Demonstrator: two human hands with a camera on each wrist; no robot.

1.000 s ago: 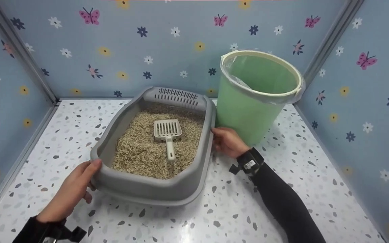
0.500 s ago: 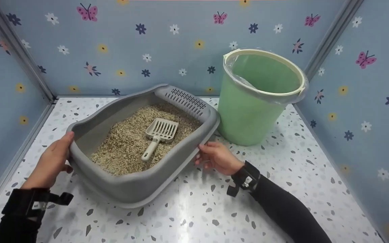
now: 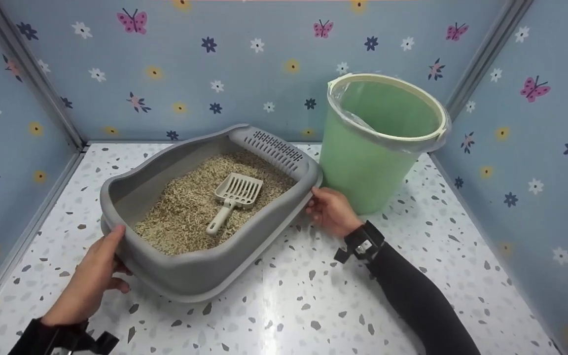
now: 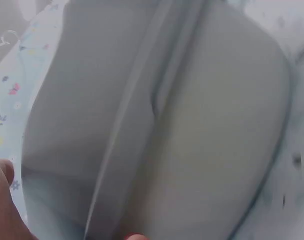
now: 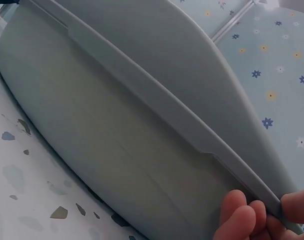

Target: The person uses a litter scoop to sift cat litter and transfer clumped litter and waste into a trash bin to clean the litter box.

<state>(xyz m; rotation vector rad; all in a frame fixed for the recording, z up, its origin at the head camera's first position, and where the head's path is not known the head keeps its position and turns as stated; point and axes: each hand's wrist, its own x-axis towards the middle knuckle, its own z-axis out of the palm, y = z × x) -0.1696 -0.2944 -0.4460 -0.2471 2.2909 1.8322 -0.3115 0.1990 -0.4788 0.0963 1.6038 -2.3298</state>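
Observation:
A grey litter box stands at an angle on the floor, its slotted end toward the back right. Litter lies inside, with a beige litter scoop on top, handle pointing front left. My left hand holds the front left corner, one digit on the outside near the rim; other fingers are partly hidden. In the left wrist view, a thumb and one fingertip show by the box wall. My right hand grips the side lip near the back right corner, thumb above and fingers curled below in the right wrist view.
A green bin with a clear liner over its pale rim stands behind my right hand, close to the box. Flowered blue panels enclose the back and both sides. Speckled white floor extends in front.
The box's front has swung left, its slotted end now facing back right. Since half a second ago, my left hand has slid toward the front and my right hand toward the back right corner.

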